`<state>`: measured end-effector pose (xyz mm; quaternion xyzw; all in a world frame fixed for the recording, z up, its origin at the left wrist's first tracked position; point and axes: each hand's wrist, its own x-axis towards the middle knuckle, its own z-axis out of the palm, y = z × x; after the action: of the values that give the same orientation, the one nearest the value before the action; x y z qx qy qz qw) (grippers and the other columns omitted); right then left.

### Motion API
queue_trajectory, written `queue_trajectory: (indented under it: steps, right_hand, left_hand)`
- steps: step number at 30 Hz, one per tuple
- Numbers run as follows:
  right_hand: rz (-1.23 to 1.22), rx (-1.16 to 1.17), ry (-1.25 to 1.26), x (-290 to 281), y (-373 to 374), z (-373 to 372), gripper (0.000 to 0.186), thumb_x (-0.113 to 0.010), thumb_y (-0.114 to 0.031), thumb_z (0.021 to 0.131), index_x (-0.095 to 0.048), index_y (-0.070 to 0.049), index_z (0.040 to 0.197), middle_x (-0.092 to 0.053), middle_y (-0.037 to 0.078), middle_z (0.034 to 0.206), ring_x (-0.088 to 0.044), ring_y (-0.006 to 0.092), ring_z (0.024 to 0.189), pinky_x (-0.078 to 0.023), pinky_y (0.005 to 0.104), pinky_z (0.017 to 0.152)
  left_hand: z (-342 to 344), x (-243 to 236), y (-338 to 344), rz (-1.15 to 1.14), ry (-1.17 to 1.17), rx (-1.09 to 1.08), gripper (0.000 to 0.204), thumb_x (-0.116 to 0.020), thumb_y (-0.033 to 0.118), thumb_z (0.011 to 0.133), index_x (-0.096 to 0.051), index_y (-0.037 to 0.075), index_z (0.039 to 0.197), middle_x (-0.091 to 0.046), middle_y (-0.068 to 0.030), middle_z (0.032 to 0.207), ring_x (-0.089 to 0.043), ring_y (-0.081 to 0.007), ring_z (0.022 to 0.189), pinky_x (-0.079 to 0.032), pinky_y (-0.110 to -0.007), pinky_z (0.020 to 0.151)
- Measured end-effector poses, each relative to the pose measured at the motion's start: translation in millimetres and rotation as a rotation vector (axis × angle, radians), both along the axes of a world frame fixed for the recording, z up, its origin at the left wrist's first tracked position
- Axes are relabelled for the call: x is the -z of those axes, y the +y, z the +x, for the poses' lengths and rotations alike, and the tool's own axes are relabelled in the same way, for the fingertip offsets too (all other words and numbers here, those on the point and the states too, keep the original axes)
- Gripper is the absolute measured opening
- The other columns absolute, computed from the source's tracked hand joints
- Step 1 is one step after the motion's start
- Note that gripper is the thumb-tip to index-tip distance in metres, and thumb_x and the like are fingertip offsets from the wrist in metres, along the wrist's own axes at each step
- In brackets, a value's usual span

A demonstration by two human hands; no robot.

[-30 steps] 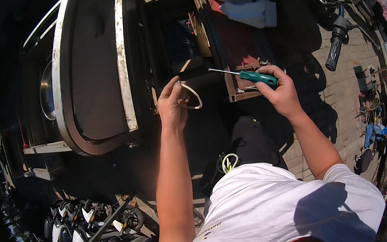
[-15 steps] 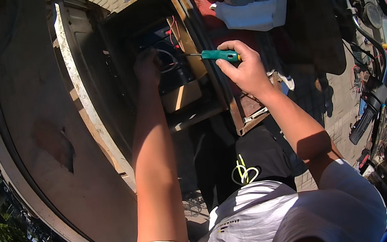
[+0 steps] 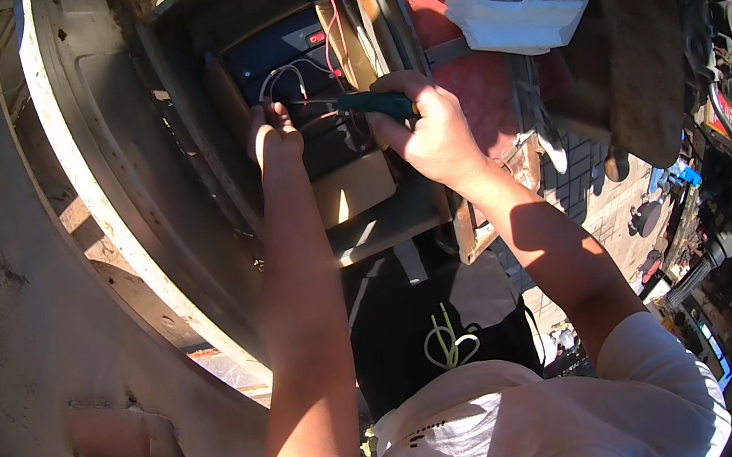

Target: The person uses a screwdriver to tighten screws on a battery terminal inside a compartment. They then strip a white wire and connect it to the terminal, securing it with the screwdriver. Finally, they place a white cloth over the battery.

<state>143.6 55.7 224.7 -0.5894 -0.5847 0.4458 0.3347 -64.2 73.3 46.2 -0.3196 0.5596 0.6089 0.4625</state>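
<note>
My right hand (image 3: 433,135) is closed round the green handle of a screwdriver (image 3: 371,105). Its shaft points left, over dark blue and black batteries (image 3: 271,46) in an open metal compartment. My left hand (image 3: 275,136) is pinched at the end of a pale wire (image 3: 281,70) that loops over the batteries; its fingertips are partly in shade. The screwdriver tip lies close to those fingers, but whether it touches anything I cannot tell. A thin red wire (image 3: 336,20) runs down the compartment's right side, near a red terminal (image 3: 316,38).
Cardboard (image 3: 351,189) lines the near side of the compartment. White packing pieces (image 3: 524,16) lie on a red surface (image 3: 472,99) to the right, beside a raised brown panel (image 3: 614,50). A rusty metal rim (image 3: 121,237) curves along the left. A handlebar (image 3: 691,282) stands at far right.
My right hand has brought the screwdriver leftward, from the compartment's right edge in over the batteries, near my left hand. The view has shifted, and more of the batteries shows.
</note>
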Motion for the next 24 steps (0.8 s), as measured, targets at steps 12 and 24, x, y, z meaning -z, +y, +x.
queue_trajectory:
  steps: [12,24]
  right_hand:
    - [0.178,-0.366,-0.164,57,14,-50,0.033,-0.069,-0.007,0.078,-0.058,-0.005,0.11,-0.062,0.014,0.109,-0.062,0.0353,0.098,-0.053,0.039,0.081]
    - [0.153,-0.459,-0.281,66,34,-76,0.03,-0.07,-0.01,0.08,-0.058,-0.004,0.107,-0.062,0.015,0.1,-0.063,0.0363,0.09,-0.053,0.0393,0.075]
  left_hand:
    - [26,44,-13,0.131,-0.17,-0.392,0.017,-0.05,0.018,0.101,-0.057,0.005,0.093,-0.063,-0.0061,0.083,-0.063,-0.0149,0.07,-0.053,-0.024,0.058]
    - [24,59,-24,0.234,-0.114,-0.266,0.017,-0.047,0.017,0.101,-0.059,0.006,0.096,-0.066,-0.0049,0.088,-0.065,-0.0135,0.081,-0.054,-0.023,0.072]
